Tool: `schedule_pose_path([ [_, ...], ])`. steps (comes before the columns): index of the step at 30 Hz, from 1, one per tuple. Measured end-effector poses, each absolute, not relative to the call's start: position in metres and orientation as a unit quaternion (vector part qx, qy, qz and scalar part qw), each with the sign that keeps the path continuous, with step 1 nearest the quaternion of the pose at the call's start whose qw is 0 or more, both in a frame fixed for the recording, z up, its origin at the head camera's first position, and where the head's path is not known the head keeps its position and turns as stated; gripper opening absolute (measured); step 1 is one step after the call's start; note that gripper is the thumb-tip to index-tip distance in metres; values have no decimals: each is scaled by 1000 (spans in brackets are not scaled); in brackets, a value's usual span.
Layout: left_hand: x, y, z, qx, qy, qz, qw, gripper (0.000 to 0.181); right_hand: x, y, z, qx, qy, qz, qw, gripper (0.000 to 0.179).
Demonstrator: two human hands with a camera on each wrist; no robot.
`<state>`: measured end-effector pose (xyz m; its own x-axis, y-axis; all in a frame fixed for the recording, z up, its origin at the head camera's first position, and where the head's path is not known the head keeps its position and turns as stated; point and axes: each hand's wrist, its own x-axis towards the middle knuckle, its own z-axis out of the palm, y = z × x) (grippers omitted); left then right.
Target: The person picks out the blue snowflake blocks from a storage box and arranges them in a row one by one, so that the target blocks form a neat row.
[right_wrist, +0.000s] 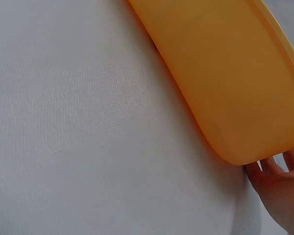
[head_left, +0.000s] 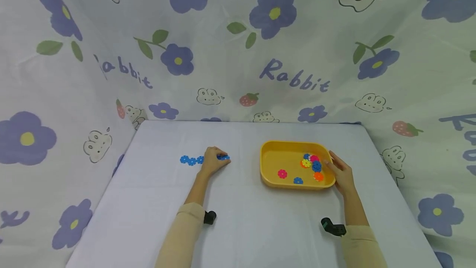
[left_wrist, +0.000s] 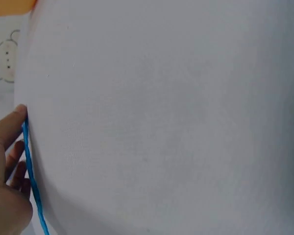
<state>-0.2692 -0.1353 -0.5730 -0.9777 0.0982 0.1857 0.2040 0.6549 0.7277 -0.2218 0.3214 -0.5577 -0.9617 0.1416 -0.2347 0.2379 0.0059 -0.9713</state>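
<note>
A row of blue notched plastic discs (head_left: 191, 161) lies on the white tabletop left of centre, partly hidden under my left hand (head_left: 212, 161). That hand's thumb and fingers pinch the row at its right end. In the left wrist view the row shows edge-on as a thin blue strip (left_wrist: 33, 183) beside the left fingers. My right hand (head_left: 343, 177) grips the right end of a yellow tray (head_left: 286, 146), thumb over the rim and fingers against the outer wall. Inside the tray are several loose discs, among them a pink disc (head_left: 282, 173) and an orange disc (head_left: 317, 176).
The tabletop (head_left: 238, 218) is covered in plain white cloth. Behind it and at both sides hangs a curtain (head_left: 223, 53) printed with flowers and rabbits. Dark wrist cameras sit by both cuffs, the left camera (head_left: 210, 217) and the right camera (head_left: 333, 227).
</note>
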Motion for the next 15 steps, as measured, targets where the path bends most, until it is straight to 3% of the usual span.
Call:
schedule_pose_path([
  [15, -264, -143, -578, -102, -889, -434, 107, 32, -222, 319, -558, 132, 699, -702, 29, 66],
])
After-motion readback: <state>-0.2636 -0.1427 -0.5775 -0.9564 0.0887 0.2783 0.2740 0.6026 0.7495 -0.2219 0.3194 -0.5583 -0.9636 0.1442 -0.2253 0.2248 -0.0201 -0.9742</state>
